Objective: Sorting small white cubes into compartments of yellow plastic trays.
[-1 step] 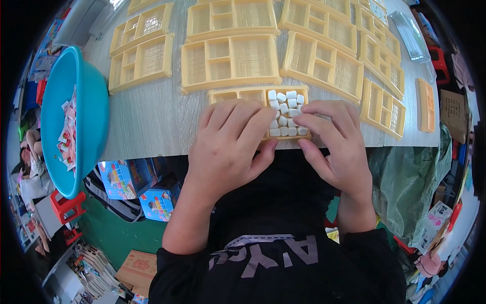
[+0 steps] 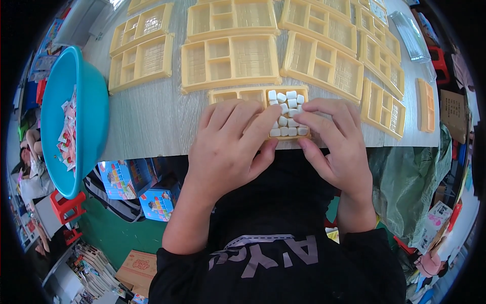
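Note:
A small yellow divided tray [image 2: 251, 95] lies at the near edge of the table, in front of me. Its right compartment is filled with rows of small white rounded blocks [image 2: 292, 103]. Over the tray's left part lies my left hand [image 2: 223, 144], its fingers apart and its index fingertip on the blocks; it hides much of the left compartments. My right hand [image 2: 338, 139] is at the tray's right side, fingers spread and curved, with fingertips touching the blocks at the right edge and the thumb by the near rim. Neither hand has anything lifted.
Several yellow divided trays [image 2: 231, 61] stand in rows farther back. A blue basin [image 2: 96, 116] with small wrapped packets is at the left. An orange tray [image 2: 427, 105] and clear plastic sleeves [image 2: 409, 38] lie at the right. Below are blue boxes [image 2: 155, 203] and a green sack [image 2: 410, 187].
My left index finger has slid slightly to the right over the white blocks and covers more of the left column. My right hand has hardly moved.

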Tool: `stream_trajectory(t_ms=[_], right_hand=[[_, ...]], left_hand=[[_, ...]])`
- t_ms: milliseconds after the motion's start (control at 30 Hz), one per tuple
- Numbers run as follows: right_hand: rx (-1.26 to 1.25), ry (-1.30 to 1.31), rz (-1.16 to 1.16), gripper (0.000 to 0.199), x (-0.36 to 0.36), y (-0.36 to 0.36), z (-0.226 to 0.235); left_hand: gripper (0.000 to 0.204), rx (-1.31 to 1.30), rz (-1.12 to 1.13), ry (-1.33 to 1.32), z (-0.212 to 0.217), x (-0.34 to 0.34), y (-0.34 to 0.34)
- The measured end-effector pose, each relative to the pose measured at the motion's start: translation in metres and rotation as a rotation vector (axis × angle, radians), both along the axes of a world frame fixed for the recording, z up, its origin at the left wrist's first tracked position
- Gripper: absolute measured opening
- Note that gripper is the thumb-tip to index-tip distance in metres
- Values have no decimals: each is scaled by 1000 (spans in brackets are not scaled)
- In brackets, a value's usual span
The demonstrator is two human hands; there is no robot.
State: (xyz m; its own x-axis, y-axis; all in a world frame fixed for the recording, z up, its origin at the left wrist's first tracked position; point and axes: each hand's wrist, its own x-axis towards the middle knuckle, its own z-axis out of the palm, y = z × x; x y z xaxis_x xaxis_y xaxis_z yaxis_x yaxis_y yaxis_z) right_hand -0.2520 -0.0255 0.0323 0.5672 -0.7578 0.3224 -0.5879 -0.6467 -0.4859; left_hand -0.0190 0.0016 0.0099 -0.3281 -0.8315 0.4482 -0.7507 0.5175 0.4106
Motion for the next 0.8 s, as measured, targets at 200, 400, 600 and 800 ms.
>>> stream_trajectory(t_ms=[200, 400, 600, 800], right_hand=[[-13, 87, -31, 40, 9, -3, 1], [-16, 114, -5, 45, 11, -4, 1], [2, 89, 6, 44, 11, -5, -2], [-26, 82, -38, 43, 11, -4, -4]], left_hand=[[33, -6, -3, -30, 2, 0, 0], [33, -19, 17, 30, -1, -2, 0], [36, 4, -4, -13, 0, 0, 0], [42, -16, 18, -5, -1, -2, 1]])
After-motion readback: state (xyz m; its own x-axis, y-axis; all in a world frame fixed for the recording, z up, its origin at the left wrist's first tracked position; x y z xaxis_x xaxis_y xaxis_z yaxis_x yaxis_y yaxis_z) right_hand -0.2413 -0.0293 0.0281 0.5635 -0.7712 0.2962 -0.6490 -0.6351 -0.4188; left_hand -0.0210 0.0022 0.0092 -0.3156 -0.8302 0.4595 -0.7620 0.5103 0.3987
